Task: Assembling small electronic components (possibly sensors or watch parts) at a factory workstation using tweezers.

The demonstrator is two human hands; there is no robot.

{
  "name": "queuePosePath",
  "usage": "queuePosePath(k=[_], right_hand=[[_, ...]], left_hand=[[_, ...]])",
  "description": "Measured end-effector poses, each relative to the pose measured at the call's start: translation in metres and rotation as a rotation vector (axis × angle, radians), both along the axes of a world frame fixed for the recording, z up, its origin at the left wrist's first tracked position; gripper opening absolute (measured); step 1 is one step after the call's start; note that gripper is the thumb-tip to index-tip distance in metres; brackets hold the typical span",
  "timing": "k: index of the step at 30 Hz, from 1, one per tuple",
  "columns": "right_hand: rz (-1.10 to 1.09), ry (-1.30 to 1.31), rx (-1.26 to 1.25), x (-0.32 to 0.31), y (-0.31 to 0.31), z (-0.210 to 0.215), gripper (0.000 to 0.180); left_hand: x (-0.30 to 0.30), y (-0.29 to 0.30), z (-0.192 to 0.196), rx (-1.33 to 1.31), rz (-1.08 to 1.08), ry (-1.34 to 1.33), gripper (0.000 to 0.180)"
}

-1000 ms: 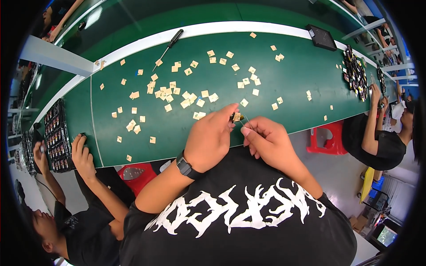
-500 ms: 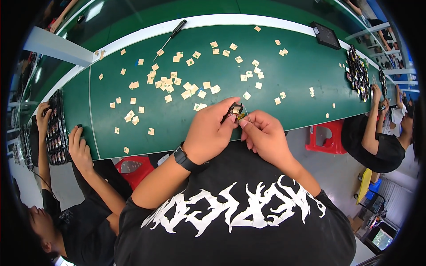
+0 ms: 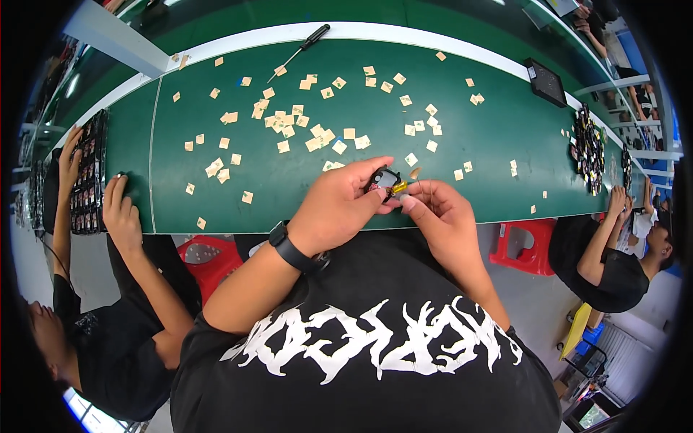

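My left hand, with a dark watch on its wrist, grips a small black-framed electronic part between thumb and fingers. Its open face shows a grey, smooth inside. A short yellow flexible piece sticks out from its right side. Close beside it, my right hand has its thumb and fingers bent in a pinch. Above those fingers shows a small tan tip on a thin strip; the fingers hide most of what they hold. Both hands are over the near edge of the green table.
Many small tan square stickers lie scattered across the table. A screwdriver rests at the back, near a black tray. Dark parts are heaped at right. At left, a co-worker's hand is by black trays. Red stools stand below.
The black-framed part has tilted, so its grey inside shows more. My right hand has moved slightly right, and a tan tip now shows above its fingers. The whole view has shifted a little.
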State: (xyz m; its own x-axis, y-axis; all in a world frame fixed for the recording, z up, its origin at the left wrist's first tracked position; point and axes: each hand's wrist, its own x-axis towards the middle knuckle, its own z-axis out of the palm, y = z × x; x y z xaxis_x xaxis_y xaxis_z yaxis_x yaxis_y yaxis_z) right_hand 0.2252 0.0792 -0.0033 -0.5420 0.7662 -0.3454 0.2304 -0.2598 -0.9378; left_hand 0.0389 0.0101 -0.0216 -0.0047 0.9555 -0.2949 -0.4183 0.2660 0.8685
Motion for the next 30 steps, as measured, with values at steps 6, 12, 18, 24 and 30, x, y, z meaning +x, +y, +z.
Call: queuePosePath(k=[6, 12, 18, 24, 30], right_hand=[[-0.028, 0.059, -0.146, -0.001, 0.009, 0.001, 0.015], [0.013, 0.32, 0.003, -0.002, 0.006, -0.012, 0.026], [0.298, -0.045, 0.665, 0.006, 0.026, 0.003, 0.029], [0.173, -0.046, 0.659, 0.005, 0.023, -0.009, 0.019], [0.143, -0.072, 0.526, 0.002, 0.016, -0.009, 0.013]], left_hand=[[0.001, -0.002, -0.002, -0.006, -0.035, 0.087, 0.046], [0.002, 0.001, -0.001, -0.027, -0.044, 0.133, 0.043], [0.007, -0.004, 0.001, 0.015, -0.006, 0.17, 0.044], [0.012, -0.005, 0.005, 0.097, -0.023, 0.425, 0.046], [0.01, -0.006, 0.001, 0.175, 0.0, 0.581, 0.048]])
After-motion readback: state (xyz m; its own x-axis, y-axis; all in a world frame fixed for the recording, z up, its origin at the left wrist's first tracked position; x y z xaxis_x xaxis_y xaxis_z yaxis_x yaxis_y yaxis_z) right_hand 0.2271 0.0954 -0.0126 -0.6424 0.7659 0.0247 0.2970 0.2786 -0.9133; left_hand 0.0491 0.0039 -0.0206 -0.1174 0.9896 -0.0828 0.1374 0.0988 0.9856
